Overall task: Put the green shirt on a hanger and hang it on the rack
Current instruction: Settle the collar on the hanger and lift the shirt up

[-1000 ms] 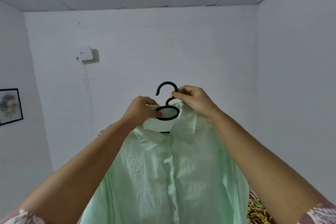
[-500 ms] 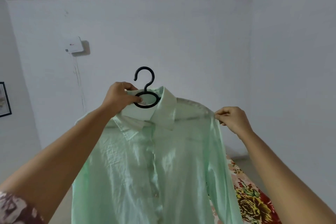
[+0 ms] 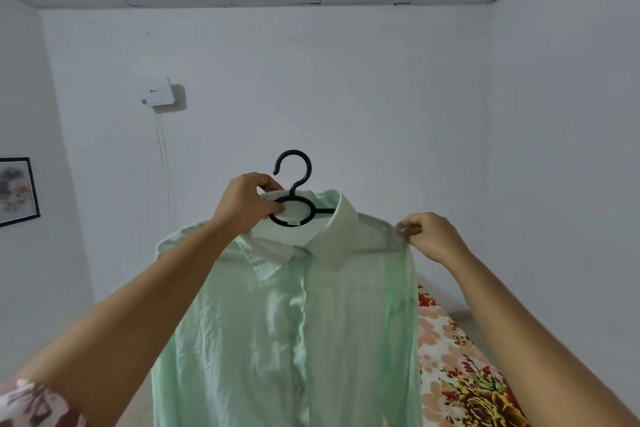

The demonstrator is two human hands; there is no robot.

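The pale green shirt (image 3: 287, 322) hangs in front of me on a black plastic hanger (image 3: 293, 198), its collar around the hanger's neck and its front facing me. The hook stands upright above the collar. My left hand (image 3: 244, 203) grips the hanger's ring just below the hook and holds the whole thing up. My right hand (image 3: 427, 236) pinches the shirt's fabric at its right shoulder, over the hanger's arm. No rack is in view.
White walls stand ahead and on both sides. A white box (image 3: 157, 94) with hanging wires is mounted on the far wall. A framed picture (image 3: 15, 191) hangs at the left. A flowered bedspread (image 3: 457, 367) lies at the lower right.
My right hand left the collar beside the hook and moved out to the shirt's right shoulder. The shirt now hangs spread across the hanger. My left hand kept its grip.
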